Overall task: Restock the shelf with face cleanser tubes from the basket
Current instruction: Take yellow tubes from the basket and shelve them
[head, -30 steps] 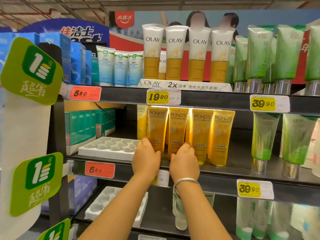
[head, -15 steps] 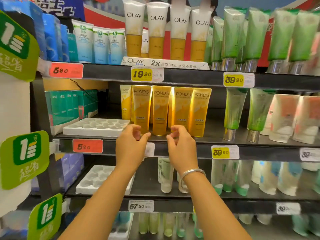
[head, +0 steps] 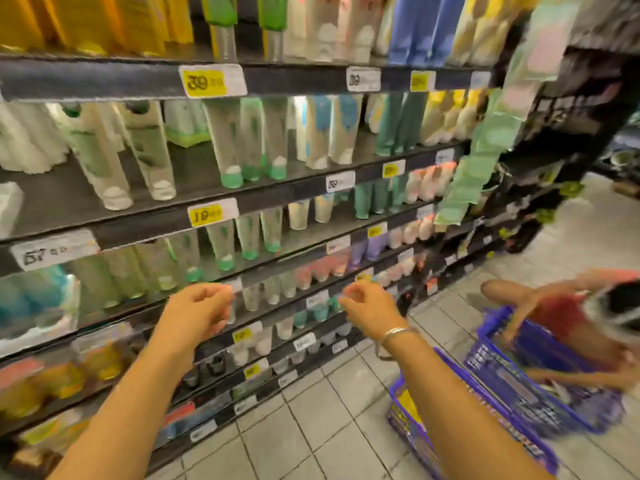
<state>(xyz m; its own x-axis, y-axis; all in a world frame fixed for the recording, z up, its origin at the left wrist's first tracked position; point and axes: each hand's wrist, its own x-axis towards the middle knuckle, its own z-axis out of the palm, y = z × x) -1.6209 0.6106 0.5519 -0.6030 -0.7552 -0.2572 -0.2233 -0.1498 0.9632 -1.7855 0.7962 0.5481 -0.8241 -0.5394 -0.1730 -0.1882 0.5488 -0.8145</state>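
Note:
The view is blurred by motion. My left hand and my right hand hang in the air in front of the lower shelves, fingers loosely curled, holding nothing. A silver bangle sits on my right wrist. The yellow face cleanser tubes stand on the dark shelf at the top left, well above both hands. A blue basket with something yellow inside stands on the floor under my right forearm.
Rows of green, white, pink and blue tubes fill the shelves. A second blue basket stands on the tiled floor at the right, where another person bends over it. Grey floor tiles run along the shelf's foot.
Both hands have left the yellow tubes and dropped away from the shelf. My view has swung down and to the right, bringing the lower shelves, floor and baskets into sight.

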